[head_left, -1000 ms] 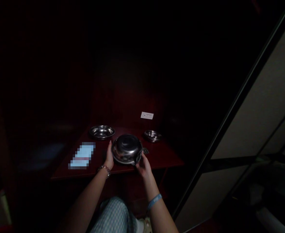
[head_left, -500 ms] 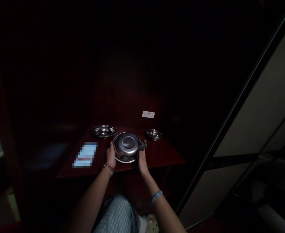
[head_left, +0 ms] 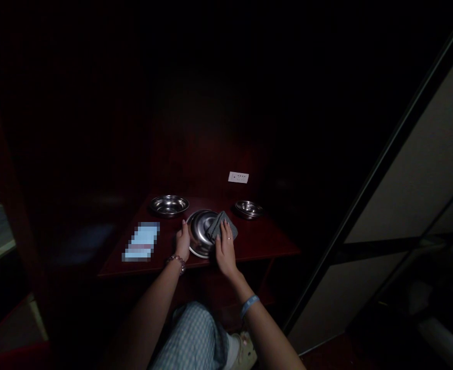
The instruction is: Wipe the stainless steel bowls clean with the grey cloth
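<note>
A shiny metal bowl [head_left: 200, 234] is held bottom up, tilted slightly, over the front of a dark red desk. My left hand [head_left: 183, 241] grips its left rim, the thumb pointing up along the side. My right hand [head_left: 225, 246] presses a folded grey cloth [head_left: 230, 230] against the right part of the bowl's base and side. Its fingers lie extended over the cloth, which hides that part of the bowl.
Behind on the left of the desk [head_left: 265, 245] stands a wide metal bowl [head_left: 169, 206]. Smaller nested metal bowls [head_left: 249, 209] stand at the back right. A pixelated bright rectangle [head_left: 141, 241] lies at the left. A white socket plate [head_left: 238, 177] is on the back wall.
My right hand has moved from the bowl's right edge up onto its base, and the cloth now lies spread there. My left hand keeps its grip on the rim.
</note>
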`<state>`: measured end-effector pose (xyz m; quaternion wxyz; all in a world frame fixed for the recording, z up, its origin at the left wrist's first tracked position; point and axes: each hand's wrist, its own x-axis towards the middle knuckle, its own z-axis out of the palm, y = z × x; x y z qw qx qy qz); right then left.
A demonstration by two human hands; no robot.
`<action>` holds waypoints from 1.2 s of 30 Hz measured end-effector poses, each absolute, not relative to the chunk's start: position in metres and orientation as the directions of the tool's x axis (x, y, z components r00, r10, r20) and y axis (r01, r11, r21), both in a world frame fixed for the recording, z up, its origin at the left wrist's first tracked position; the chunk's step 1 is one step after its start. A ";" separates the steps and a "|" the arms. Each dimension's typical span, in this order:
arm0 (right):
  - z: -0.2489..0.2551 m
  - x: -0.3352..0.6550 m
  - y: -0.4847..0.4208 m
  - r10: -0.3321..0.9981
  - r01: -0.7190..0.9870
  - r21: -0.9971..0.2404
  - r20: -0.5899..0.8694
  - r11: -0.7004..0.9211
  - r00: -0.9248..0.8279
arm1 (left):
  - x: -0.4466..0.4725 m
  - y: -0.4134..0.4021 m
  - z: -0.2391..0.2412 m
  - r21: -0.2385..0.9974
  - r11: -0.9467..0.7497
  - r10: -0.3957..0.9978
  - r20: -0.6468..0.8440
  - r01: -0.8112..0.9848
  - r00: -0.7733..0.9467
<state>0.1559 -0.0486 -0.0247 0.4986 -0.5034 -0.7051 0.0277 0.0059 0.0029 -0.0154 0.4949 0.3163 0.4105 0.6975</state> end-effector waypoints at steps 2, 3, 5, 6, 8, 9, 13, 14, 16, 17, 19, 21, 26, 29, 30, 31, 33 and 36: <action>-0.020 0.156 -0.043 0.720 0.696 -0.539 0.693 0.474 0.046 | 0.006 0.003 -0.017 0.891 -0.169 0.954 0.039 -0.422 -0.298; -0.017 0.157 -0.039 0.714 0.703 -0.543 0.697 0.459 0.072 | 0.006 0.004 -0.018 0.894 -0.166 0.955 0.041 -0.415 -0.294; -0.007 0.161 -0.028 0.727 0.715 -0.554 0.680 0.425 0.095 | 0.006 0.006 -0.020 0.900 -0.173 0.956 0.056 -0.400 -0.287; -0.001 0.163 -0.021 0.748 0.718 -0.560 0.659 0.413 0.084 | 0.006 0.007 -0.022 0.902 -0.181 0.956 0.068 -0.393 -0.285; 0.013 0.167 -0.008 0.800 0.720 -0.566 0.599 0.401 0.024 | 0.006 0.009 -0.023 0.906 -0.203 0.953 0.096 -0.372 -0.287; 0.020 0.167 -0.001 0.821 0.725 -0.564 0.571 0.395 -0.003 | 0.006 0.009 -0.022 0.910 -0.213 0.950 0.107 -0.356 -0.295; 0.046 0.156 0.014 0.859 0.821 -0.459 0.506 0.339 -0.072 | 0.008 0.006 -0.016 0.933 -0.227 0.934 0.127 -0.280 -0.334; 0.050 0.151 0.014 0.859 0.846 -0.412 0.503 0.339 -0.099 | 0.008 0.006 -0.014 0.938 -0.223 0.931 0.123 -0.267 -0.344; 0.054 0.140 0.009 0.844 0.873 -0.318 0.509 0.370 -0.172 | 0.008 0.004 -0.011 0.947 -0.202 0.928 0.103 -0.250 -0.358; 0.054 0.135 0.004 0.827 0.875 -0.270 0.518 0.403 -0.221 | 0.007 0.004 -0.010 0.950 -0.189 0.928 0.089 -0.250 -0.361; 0.051 0.129 -0.008 0.770 0.849 -0.164 0.532 0.502 -0.352 | 0.006 0.003 -0.010 0.942 -0.184 0.934 0.080 -0.279 -0.347; 0.045 0.129 -0.023 0.683 0.779 -0.056 0.523 0.624 -0.510 | 0.005 0.003 -0.012 0.917 -0.210 0.943 0.099 -0.339 -0.317; 0.027 0.158 -0.061 0.556 0.632 0.028 0.447 0.774 -0.701 | 0.004 0.003 -0.016 0.912 -0.221 0.951 0.123 -0.344 -0.285; 0.018 0.188 -0.074 0.601 0.644 -0.044 0.411 0.764 -0.685 | 0.005 0.005 -0.018 0.942 -0.237 0.938 0.157 -0.239 -0.310; 0.016 0.198 -0.075 0.616 0.650 -0.069 0.408 0.756 -0.674 | 0.005 0.006 -0.018 0.948 -0.236 0.934 0.161 -0.214 -0.318; 0.013 0.208 -0.075 0.627 0.655 -0.092 0.412 0.750 -0.661 | 0.005 0.007 -0.019 0.952 -0.231 0.933 0.159 -0.198 -0.323; 0.010 0.226 -0.071 0.651 0.671 -0.136 0.441 0.729 -0.618 | 0.006 0.010 -0.020 0.958 -0.221 0.931 0.151 -0.185 -0.331; 0.006 0.241 -0.056 0.723 0.719 -0.231 0.469 0.655 -0.507 | 0.006 0.012 -0.021 0.960 -0.219 0.936 0.156 -0.174 -0.315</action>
